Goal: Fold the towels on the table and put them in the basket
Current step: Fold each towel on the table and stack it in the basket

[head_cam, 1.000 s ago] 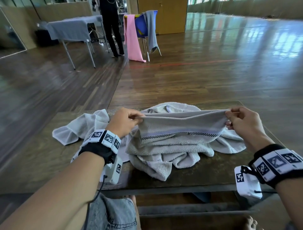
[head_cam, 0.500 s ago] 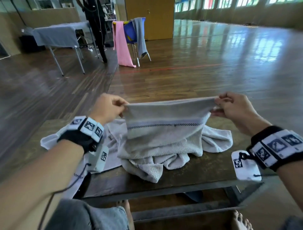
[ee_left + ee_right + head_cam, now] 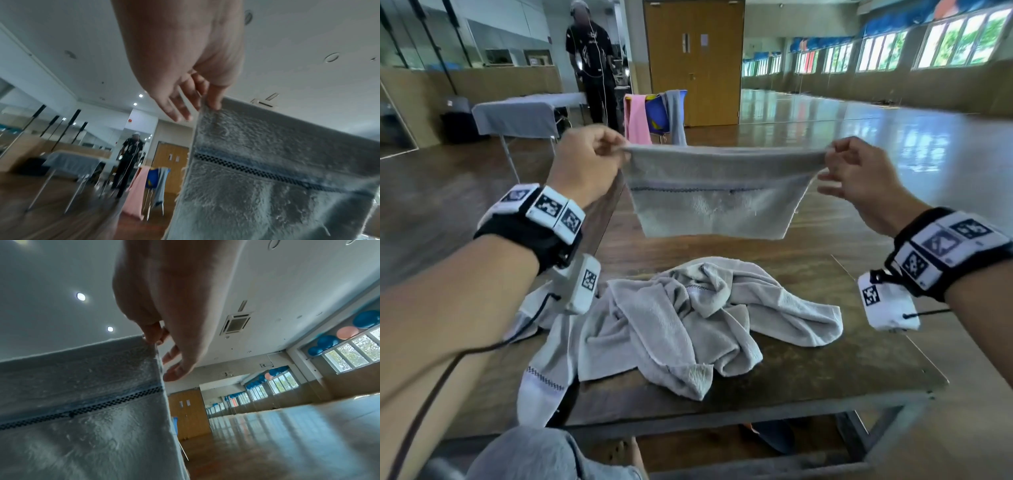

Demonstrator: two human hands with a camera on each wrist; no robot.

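No text, brand or number can be read; the wristbands (image 3: 548, 209) carry only black-and-white square markers, and a paper on the door (image 3: 703, 39) is illegible.

Left hand (image 3: 585, 161) and right hand (image 3: 859, 174) each pinch a top corner of a grey towel (image 3: 717, 195), stretched flat between them, raised clear of the table (image 3: 842, 377). Dark checkered stripe runs across the towel's upper part. Below it, a crumpled pile of towels (image 3: 681, 322) on the tabletop, one end hanging over the near edge at left. Tracker bands on both wrists. Background: standing person (image 3: 594, 68) beside a cloth-covered table (image 3: 517, 114), chair (image 3: 657, 113) draped with pink and grey cloths, wooden double door (image 3: 693, 61).
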